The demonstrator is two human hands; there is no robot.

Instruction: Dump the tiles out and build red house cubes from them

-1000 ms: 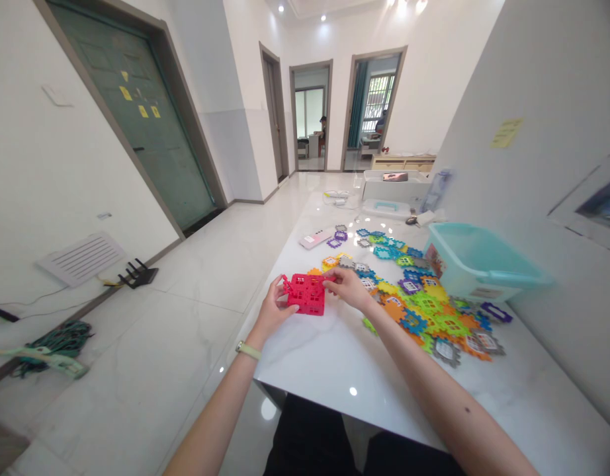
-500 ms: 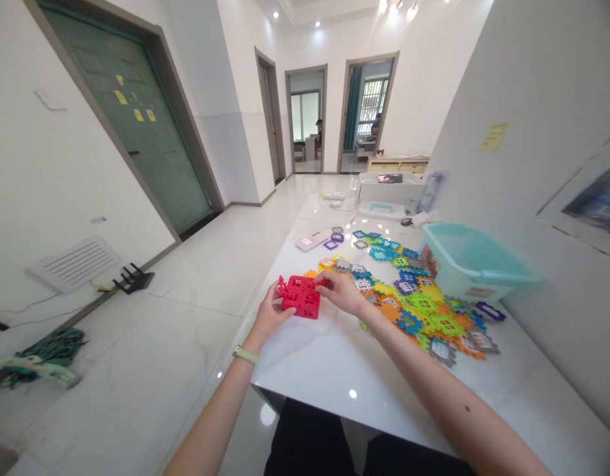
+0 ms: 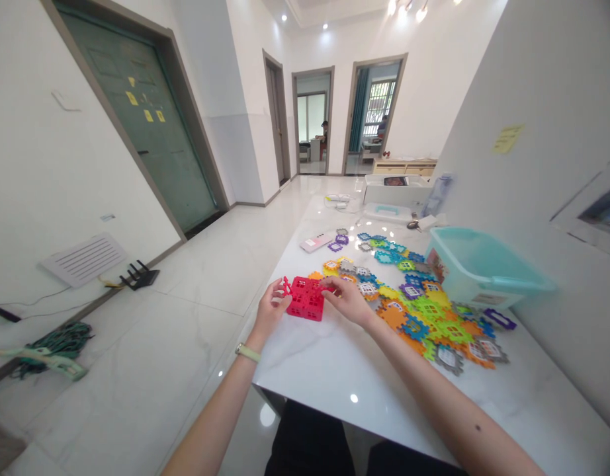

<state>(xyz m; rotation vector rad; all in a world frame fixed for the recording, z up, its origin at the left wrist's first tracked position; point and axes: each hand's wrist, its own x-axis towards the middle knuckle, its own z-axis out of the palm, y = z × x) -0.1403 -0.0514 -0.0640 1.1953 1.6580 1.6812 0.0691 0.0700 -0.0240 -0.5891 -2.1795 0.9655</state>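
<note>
A red block of joined plastic building tiles [image 3: 305,305] with window-like cutouts rests on the white table near its left edge. My left hand [image 3: 271,308], with a pale green watch band [image 3: 248,352] at the wrist, pinches a small upright red piece [image 3: 287,286] at the block's left side. My right hand [image 3: 349,301] grips the block's right side with thumb and fingertips. The fingers partly cover the block's side edges. Just beyond and right of my right hand lie many loose gear-edged tiles [image 3: 429,307] in orange, green, blue, grey and purple.
A light teal plastic bin [image 3: 483,264] stands on the right of the table [image 3: 335,377], against the wall. Farther back are a pink phone [image 3: 315,243], a white lidded box [image 3: 387,211] and a cable. A person [image 3: 324,132] sits in a room beyond the far doorway.
The view has shifted slightly. My left fingers have moved up on the small upright red piece, and my right hand stays at the block's right side.
</note>
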